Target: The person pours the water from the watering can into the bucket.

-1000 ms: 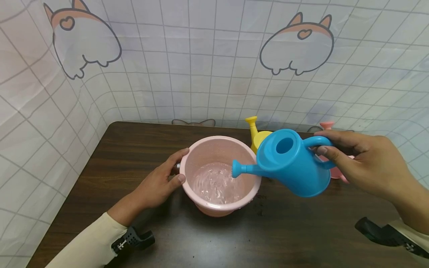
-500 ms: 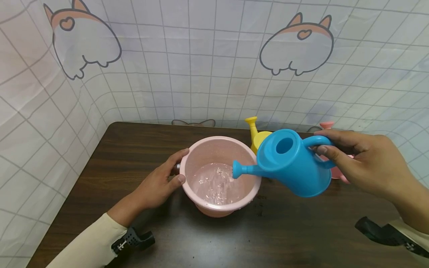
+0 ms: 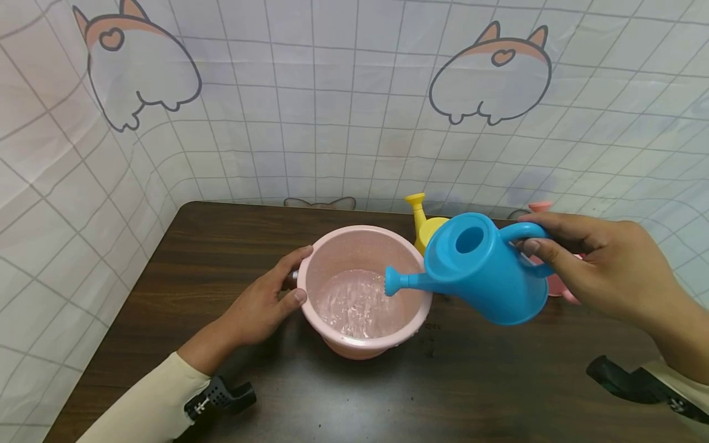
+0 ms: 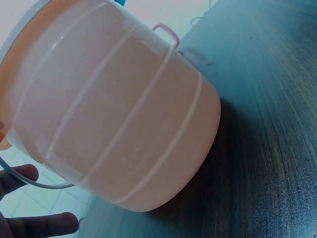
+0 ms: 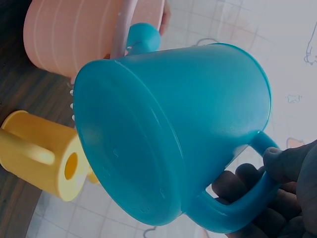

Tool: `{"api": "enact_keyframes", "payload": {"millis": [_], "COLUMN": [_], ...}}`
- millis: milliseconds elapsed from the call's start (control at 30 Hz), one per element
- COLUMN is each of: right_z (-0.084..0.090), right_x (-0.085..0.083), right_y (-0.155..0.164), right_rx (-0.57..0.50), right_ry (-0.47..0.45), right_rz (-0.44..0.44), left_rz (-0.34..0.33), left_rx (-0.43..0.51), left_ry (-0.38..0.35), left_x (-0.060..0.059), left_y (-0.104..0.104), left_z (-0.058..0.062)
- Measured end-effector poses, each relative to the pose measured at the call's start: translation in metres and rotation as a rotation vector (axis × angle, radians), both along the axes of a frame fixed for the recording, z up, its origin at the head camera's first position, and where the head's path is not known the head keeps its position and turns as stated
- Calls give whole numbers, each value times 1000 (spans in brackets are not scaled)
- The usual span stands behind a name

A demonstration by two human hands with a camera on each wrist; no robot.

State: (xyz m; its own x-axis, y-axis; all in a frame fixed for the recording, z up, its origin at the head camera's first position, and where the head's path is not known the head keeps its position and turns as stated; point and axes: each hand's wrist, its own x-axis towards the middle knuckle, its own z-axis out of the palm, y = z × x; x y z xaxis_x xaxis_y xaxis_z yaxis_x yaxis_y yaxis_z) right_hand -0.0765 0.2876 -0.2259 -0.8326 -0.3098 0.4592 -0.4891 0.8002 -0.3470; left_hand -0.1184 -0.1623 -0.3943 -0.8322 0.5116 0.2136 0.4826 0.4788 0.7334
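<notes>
A pink plastic bucket (image 3: 361, 342) stands on the dark wooden table, with rippling clear water (image 3: 354, 307) in its bottom. My left hand (image 3: 266, 304) grips its left rim, thumb on top. In the left wrist view, two fingertips (image 4: 54, 225) show beside the bucket's thin wire handle (image 4: 49, 186). My right hand (image 3: 615, 271) holds a blue watering can (image 3: 493, 283) by its loop handle, off the table. The can tilts left, its sprinkler head (image 3: 394, 281) over the bucket's right side. Curled fingers and the thumb wrap the handle in the right wrist view.
Behind the blue can stands a yellow watering can (image 3: 432, 229), partly hidden. A pink watering can (image 3: 556, 285) is mostly covered by my right hand. Water drops (image 3: 431, 335) dot the table (image 3: 498, 381) right of the bucket. A white grid-patterned curtain (image 3: 376, 111) hangs behind.
The ripples on the water in the bucket have shifted. Both hands, the bucket and the blue watering can keep almost the same places.
</notes>
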Motion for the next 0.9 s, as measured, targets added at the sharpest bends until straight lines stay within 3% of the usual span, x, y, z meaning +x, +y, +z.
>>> {"api": "enact_keyframes", "payload": {"millis": [500,900], "right_z": [0,1], "right_x": [0,2], "right_y": [0,-1], "right_rx": [-3,-26], "right_ry": [2,-47], "right_rz": [15,1], "left_rz": [4,15], "left_rx": [-13,-20], "left_ry": [-6,-18], "left_x": [0,0], "left_y": [1,1], "left_z": [0,0]}}
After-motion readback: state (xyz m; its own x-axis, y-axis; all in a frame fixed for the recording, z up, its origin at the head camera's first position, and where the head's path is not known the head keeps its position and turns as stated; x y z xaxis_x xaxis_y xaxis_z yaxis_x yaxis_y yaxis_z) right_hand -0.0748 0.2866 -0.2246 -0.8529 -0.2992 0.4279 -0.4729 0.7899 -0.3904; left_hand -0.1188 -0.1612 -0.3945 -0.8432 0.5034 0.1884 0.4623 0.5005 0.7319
